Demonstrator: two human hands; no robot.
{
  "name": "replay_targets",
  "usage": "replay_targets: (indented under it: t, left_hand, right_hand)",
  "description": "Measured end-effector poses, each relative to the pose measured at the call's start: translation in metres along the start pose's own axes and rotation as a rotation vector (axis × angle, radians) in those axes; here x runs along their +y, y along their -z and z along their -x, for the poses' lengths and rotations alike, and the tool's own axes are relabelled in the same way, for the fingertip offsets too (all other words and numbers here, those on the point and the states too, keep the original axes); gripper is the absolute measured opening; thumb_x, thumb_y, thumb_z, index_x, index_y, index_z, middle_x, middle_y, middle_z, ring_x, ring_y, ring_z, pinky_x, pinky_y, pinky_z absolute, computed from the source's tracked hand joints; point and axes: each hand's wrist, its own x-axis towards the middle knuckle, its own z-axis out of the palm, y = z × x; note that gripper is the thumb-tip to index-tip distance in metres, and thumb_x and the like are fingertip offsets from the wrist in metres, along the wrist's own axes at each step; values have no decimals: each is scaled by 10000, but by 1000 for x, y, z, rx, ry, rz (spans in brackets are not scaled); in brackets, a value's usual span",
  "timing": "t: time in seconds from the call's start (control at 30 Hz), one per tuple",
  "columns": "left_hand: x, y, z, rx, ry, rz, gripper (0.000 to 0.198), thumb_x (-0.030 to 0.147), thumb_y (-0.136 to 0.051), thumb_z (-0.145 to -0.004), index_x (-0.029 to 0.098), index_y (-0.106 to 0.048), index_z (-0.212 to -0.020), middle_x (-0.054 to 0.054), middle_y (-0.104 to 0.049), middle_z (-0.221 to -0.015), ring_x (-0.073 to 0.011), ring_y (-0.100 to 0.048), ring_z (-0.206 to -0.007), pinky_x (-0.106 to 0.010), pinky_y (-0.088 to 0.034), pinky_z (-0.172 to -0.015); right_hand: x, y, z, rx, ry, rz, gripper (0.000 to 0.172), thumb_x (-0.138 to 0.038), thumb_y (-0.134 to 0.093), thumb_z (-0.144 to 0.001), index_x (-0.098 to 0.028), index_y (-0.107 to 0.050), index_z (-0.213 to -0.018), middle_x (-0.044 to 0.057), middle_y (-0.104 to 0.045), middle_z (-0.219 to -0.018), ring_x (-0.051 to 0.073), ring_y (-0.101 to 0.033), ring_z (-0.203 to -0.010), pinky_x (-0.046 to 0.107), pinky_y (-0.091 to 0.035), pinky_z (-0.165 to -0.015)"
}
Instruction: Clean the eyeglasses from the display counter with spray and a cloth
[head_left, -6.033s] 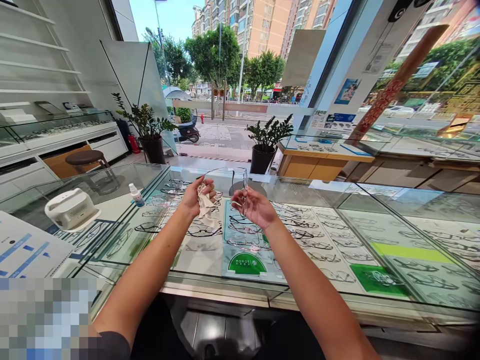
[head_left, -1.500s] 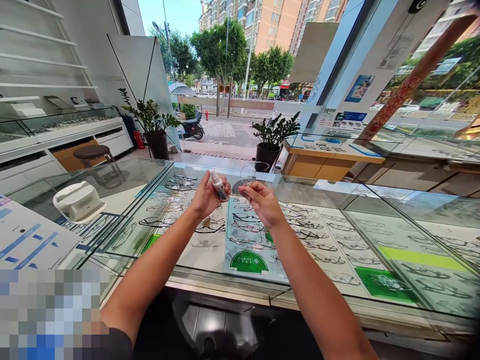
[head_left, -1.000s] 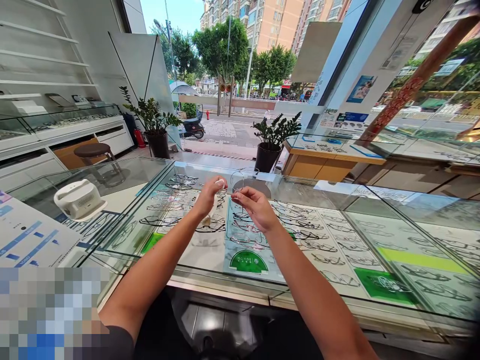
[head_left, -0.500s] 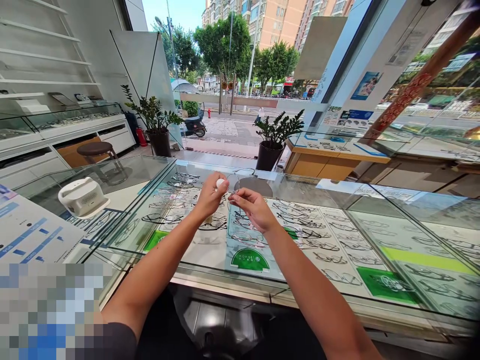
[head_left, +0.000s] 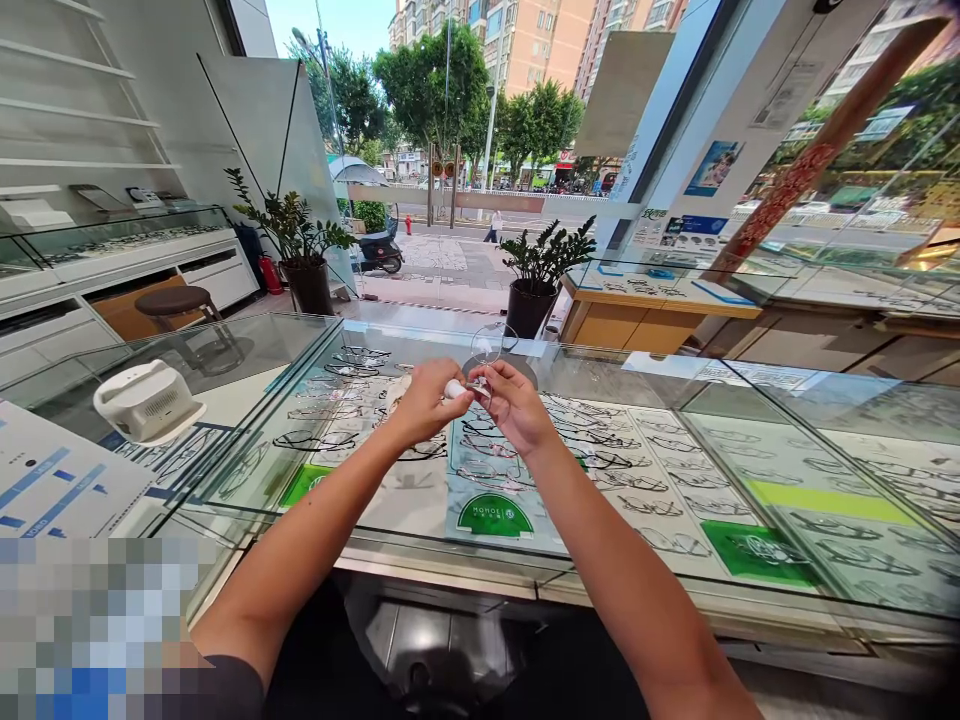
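Two hands meet above the glass counter (head_left: 420,545), over the middle tray of displayed frames. Left hand (head_left: 424,403) has its grip closed round a small spray bottle (head_left: 454,389) — only the white tip shows past the fingers, pointing at the glasses. Right hand (head_left: 517,405) pinches a pair of clear rimless glasses (head_left: 484,352), grip tight on the lower part; one lens stands up above the fingers, the rest is hard to make out. Bottle tip and glasses sit just beside each other, maybe touching, cannot tell. Both are held above the counter, not resting on it. Under the glass: rows of spectacle frames (head_left: 330,440) and a green logo card (head_left: 493,515) nearer the person than the hands. Left of the hands on the counter — a white box-shaped device (head_left: 142,402). Beyond the counter, two potted plants (head_left: 541,270) by the shop window.
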Motion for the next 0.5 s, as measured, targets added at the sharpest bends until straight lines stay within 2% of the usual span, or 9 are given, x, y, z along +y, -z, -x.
replay_targets:
  t: [0.2,0.33,0.4,0.5]
  left_hand:
    - [3,3,2,20,18,9,370,608,-622,-956,245,-650,-893,-63,-659,-898,-293,-545,-935,-432,-375,-957]
    - [14,12,1,81,55,41,430,660,-614,-949,233,-626,-900,-50,-643,-904,-264,-537,-891,-400,-380,-907]
    - [16,26,-1,148,106,101,435,665,-631,-929,232,-594,-900,-29,-606,-876,-236,-515,-844,-365,-379,-843]
    - [7,61,-2,253,168,114,319,540,-643,-910,233,-554,-915,3,-531,-830,-200,-466,-783,-331,-361,-771]
  right_hand:
    - [1,-1,1,3,-10,-11,371,-476,-1016,-687,-275,-739,-831,-15,-791,-952,173,-727,-974,343,-631,-1016]
    - [-3,0,1,1,-19,-42,361,-455,-1024,-685,-267,-750,-826,-20,-792,-966,148,-716,-943,303,-632,-977]
    - [-4,3,-1,11,-15,-55,347,-439,-1019,-695,-268,-744,-821,-17,-794,-971,151,-712,-938,309,-634,-953]
    - [-5,8,-4,18,3,-56,329,-443,-1001,-718,-275,-746,-840,-8,-799,-978,168,-710,-945,346,-631,-949]
